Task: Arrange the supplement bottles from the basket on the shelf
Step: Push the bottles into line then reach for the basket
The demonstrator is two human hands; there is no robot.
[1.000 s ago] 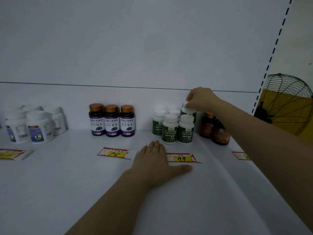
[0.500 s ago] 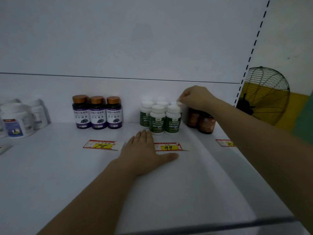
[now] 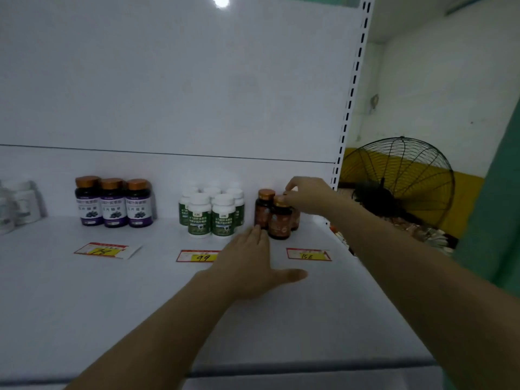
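Note:
On the white shelf (image 3: pixel 112 299), amber-brown bottles with copper caps (image 3: pixel 279 222) stand in a small cluster at the right end. My right hand (image 3: pixel 308 196) reaches over them, its fingers closed on the cap of the rear brown bottle (image 3: pixel 295 219), which it mostly hides. Flat on the shelf lies my left hand (image 3: pixel 253 263), fingers spread and holding nothing, its fingertips just short of the front-left brown bottle (image 3: pixel 263 211). Several white bottles with green labels (image 3: pixel 212 213) stand to the left of the brown ones. No basket is in view.
Three dark bottles with purple labels (image 3: pixel 114 205) stand further left, and white bottles (image 3: pixel 17 206) sit at the far left. Price tags lie in front: 78 (image 3: pixel 107 250), 99 (image 3: pixel 198 257), 158 (image 3: pixel 308 254). Right of the slotted shelf upright (image 3: pixel 351 94) stands a black fan (image 3: pixel 399 181).
My right hand left the green-labelled bottle and moved right onto the brown bottles. My left hand slid right along the shelf, past the 99 tag. The view turned right.

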